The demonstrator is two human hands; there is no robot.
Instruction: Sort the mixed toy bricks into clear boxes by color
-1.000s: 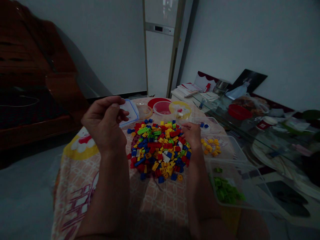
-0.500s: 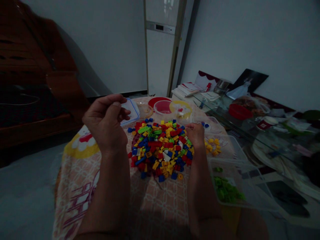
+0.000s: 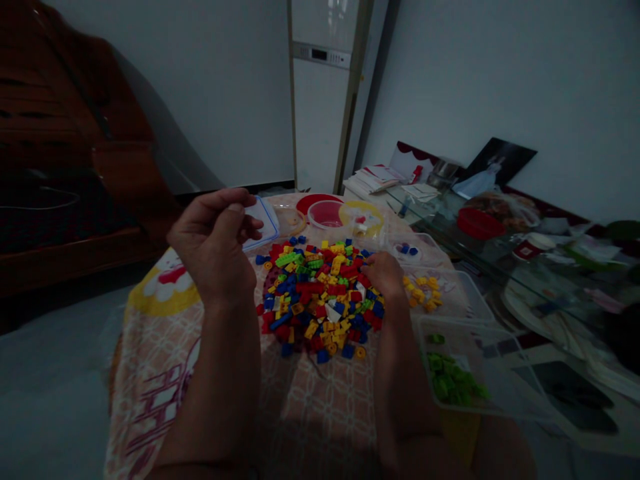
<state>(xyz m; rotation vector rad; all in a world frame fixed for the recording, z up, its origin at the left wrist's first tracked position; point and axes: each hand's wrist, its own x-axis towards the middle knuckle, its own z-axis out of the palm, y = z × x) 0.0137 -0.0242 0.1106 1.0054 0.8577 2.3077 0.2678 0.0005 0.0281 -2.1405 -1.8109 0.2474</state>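
A heap of toy building bricks (image 3: 325, 287) in red, yellow, blue and green lies on the patterned tablecloth (image 3: 320, 407). My right hand (image 3: 386, 275) reaches into the right edge of this heap. Its fingers are drawn together among red and green bricks, and whatever they grip is too small and dark to make out. Raised in the air at the left of the heap is my left hand (image 3: 215, 240). The thumb rests close to its curled fingers, and anything inside them is hidden.
Clear plastic boxes stand along the right: one with green bricks (image 3: 453, 380), another with yellow bricks (image 3: 423, 293), a farther one with blue bricks (image 3: 407, 250). Behind the heap are a pink bowl (image 3: 327, 215) and a blue-edged lid (image 3: 265, 223). A cluttered glass table (image 3: 445, 227) borders the right.
My right hand has shifted slightly left, further over the brick heap, uncovering more of the boxes with blue and yellow bricks. My left hand has barely moved.
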